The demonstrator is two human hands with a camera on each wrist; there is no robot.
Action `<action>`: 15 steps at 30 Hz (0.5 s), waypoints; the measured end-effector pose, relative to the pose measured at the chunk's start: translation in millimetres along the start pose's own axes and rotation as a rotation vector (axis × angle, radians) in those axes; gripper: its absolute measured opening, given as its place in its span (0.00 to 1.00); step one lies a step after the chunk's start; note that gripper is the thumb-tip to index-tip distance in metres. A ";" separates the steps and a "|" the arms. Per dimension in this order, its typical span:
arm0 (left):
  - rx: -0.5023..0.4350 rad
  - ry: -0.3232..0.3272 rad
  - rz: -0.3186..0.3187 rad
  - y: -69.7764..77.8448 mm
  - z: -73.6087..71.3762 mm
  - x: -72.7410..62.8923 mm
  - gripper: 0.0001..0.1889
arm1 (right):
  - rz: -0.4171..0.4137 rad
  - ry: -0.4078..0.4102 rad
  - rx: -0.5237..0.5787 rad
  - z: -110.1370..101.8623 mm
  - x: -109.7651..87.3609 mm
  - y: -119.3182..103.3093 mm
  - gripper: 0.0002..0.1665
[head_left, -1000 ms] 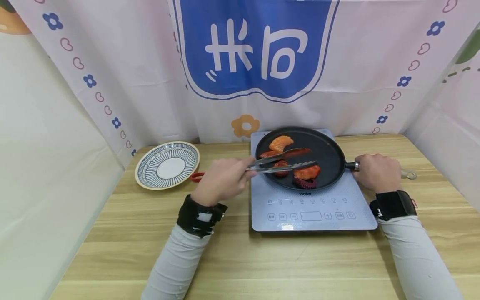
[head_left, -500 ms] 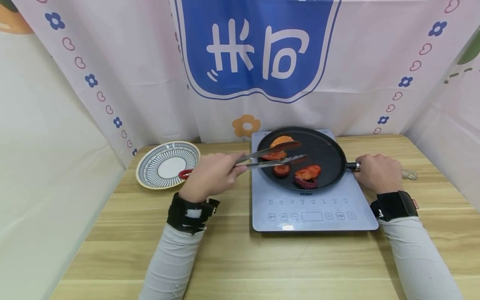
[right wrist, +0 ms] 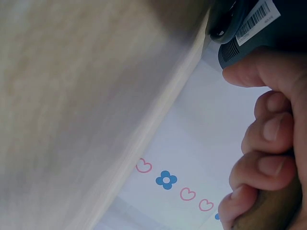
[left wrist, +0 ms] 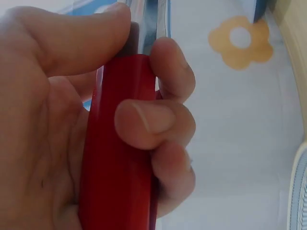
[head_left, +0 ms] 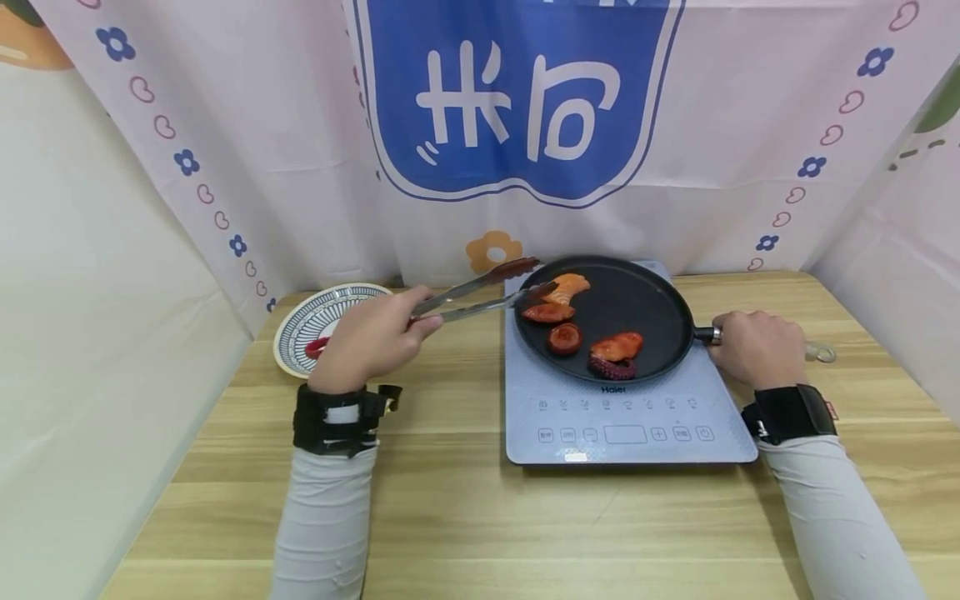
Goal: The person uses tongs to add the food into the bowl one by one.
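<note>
My left hand (head_left: 373, 340) grips metal tongs (head_left: 480, 302) by their red handle (left wrist: 122, 143), fingers wrapped round it in the left wrist view. The tongs' tips stand apart with nothing between them, overlapping the pan's left rim in the head view. My right hand (head_left: 759, 348) holds the handle (head_left: 819, 352) of a black frying pan (head_left: 637, 308). In the pan lie an orange shrimp-like piece (head_left: 568, 287), a reddish-brown oval piece (head_left: 549, 312), a round sausage-like slice (head_left: 564, 339), an orange-red piece (head_left: 618, 346) and a dark red octopus tentacle (head_left: 612, 367).
The pan sits on a white Haier induction cooktop (head_left: 630, 450) on the wooden table (head_left: 480, 533). A patterned plate (head_left: 291, 340) stands at the left, partly hidden behind my left hand. A printed curtain (head_left: 300, 167) hangs behind the table.
My left hand has moved left with the tongs, from over the food to the pan's left edge, and now overlaps the plate. The food and the right hand stay in place.
</note>
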State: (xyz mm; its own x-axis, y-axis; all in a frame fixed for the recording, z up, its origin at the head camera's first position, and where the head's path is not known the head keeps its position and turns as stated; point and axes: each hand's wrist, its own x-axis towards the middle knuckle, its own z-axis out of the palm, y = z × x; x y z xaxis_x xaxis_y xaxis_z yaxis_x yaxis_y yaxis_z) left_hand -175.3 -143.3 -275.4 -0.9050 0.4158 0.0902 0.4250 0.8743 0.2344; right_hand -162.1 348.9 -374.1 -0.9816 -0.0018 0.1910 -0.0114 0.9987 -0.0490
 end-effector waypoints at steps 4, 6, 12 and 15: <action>-0.019 -0.018 -0.055 -11.6 -3.8 -2.8 0.23 | -0.002 -0.002 0.000 0.2 0.0 0.5 0.13; -0.028 -0.026 -0.077 -17.2 -5.7 -4.6 0.24 | -0.003 -0.001 -0.001 0.3 0.0 0.8 0.14; -0.031 -0.029 -0.127 -38.7 -9.3 -9.5 0.22 | -0.002 -0.009 0.000 0.3 0.2 0.5 0.14; -0.031 -0.020 -0.137 -50.6 -9.4 -11.2 0.19 | 0.001 -0.013 -0.001 0.2 0.1 0.2 0.14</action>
State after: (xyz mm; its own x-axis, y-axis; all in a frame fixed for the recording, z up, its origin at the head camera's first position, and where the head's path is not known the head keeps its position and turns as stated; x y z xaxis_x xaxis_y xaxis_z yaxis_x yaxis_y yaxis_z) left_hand -186.8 -194.6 -279.2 -0.9539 0.2979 0.0361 0.2961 0.9154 0.2727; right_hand -162.2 349.1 -374.3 -0.9839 -0.0012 0.1786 -0.0100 0.9988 -0.0483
